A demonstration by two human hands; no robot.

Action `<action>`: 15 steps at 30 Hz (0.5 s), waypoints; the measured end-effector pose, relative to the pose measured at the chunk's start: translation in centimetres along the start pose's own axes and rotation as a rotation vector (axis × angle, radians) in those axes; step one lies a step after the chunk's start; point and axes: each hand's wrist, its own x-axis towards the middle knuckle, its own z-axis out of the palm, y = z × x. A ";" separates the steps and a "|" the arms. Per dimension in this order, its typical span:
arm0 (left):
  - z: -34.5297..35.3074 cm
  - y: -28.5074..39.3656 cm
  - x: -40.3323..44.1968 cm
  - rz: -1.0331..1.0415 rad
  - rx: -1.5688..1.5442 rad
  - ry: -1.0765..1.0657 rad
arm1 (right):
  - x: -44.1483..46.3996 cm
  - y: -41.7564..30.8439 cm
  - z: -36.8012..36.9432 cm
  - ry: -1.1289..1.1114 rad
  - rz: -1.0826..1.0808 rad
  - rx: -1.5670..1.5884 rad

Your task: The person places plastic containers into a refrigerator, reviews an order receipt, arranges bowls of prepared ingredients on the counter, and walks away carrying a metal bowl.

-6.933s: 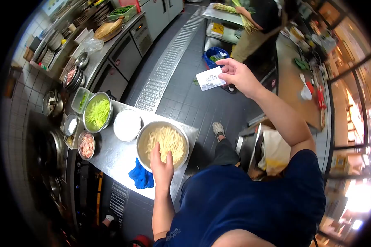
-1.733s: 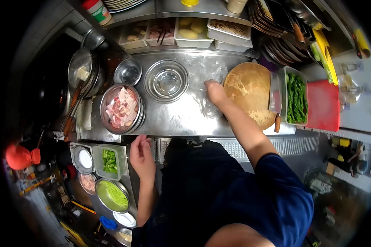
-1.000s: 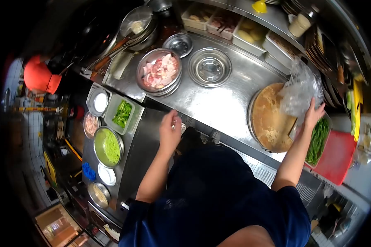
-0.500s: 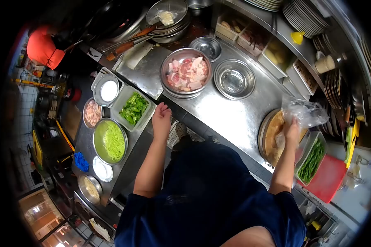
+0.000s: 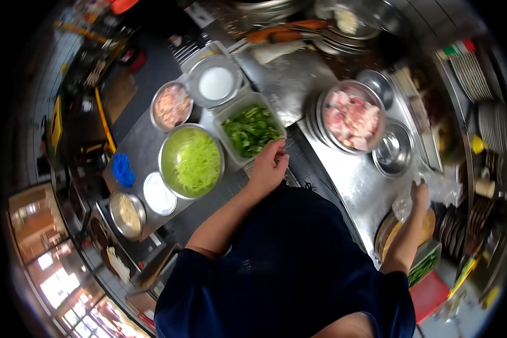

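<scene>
My right hand (image 5: 418, 197) is closed on a clear plastic bag (image 5: 446, 188); the bag hangs over the steel counter beside a round wooden chopping block (image 5: 425, 228). Loosely curled, my left hand (image 5: 269, 169) shows nothing between its fingers. It is in front of a clear tub of cut green peppers (image 5: 250, 130), close to its near corner; whether they touch I cannot tell. A steel bowl of raw meat pieces (image 5: 352, 119) sits on stacked bowls on the counter, with an empty steel bowl (image 5: 393, 151) beside it.
On the left-hand counter are a bowl of light green shreds (image 5: 197, 163), a bowl of pale pink meat (image 5: 172, 105), a white lid (image 5: 159, 193) and a blue bundle (image 5: 123, 170). Plates (image 5: 470, 76) stand on the right shelf. A red board (image 5: 431, 293) lies past the chopping block.
The camera view has swung left, so the counters appear shifted right. My left hand is now nearer the pepper tub. The plastic bag, still in my right hand, has shifted off the chopping block.
</scene>
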 end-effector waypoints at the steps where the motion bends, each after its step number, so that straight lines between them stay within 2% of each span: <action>1: -1.2 0.7 0.0 -0.018 0.034 0.038 | -1.7 -2.9 -2.7 0.049 0.036 0.021; 4: -5.0 0.3 0.0 -0.038 0.114 0.135 | -5.7 -8.9 -6.0 0.242 0.054 0.195; 5: -6.2 0.4 0.0 -0.104 0.083 0.167 | -6.3 -10.2 -6.4 0.313 0.043 0.272; 8: -8.9 -2.7 0.3 -0.125 -0.025 0.301 | -6.4 -13.5 -5.9 0.311 -0.001 0.702; 9: -9.8 -3.9 0.4 -0.087 0.023 0.326 | -5.8 -14.7 -5.6 0.297 -0.037 0.808; 11: -10.6 -4.3 0.5 -0.130 -0.032 0.368 | -4.5 -16.9 -5.0 0.186 0.010 0.948; 12: -10.5 -4.4 0.9 -0.150 -0.068 0.366 | -4.6 -19.2 -6.1 0.136 -0.005 0.880; 13: -10.4 -3.5 1.2 -0.150 -0.040 0.325 | -3.4 -19.4 -5.5 0.101 -0.048 0.680; 14: -10.1 -2.7 1.5 -0.143 -0.016 0.279 | -3.3 -21.1 -4.9 0.121 -0.073 0.884; 15: -9.1 -2.8 1.7 -0.115 -0.048 0.261 | -3.8 -23.4 -5.9 0.164 -0.085 0.840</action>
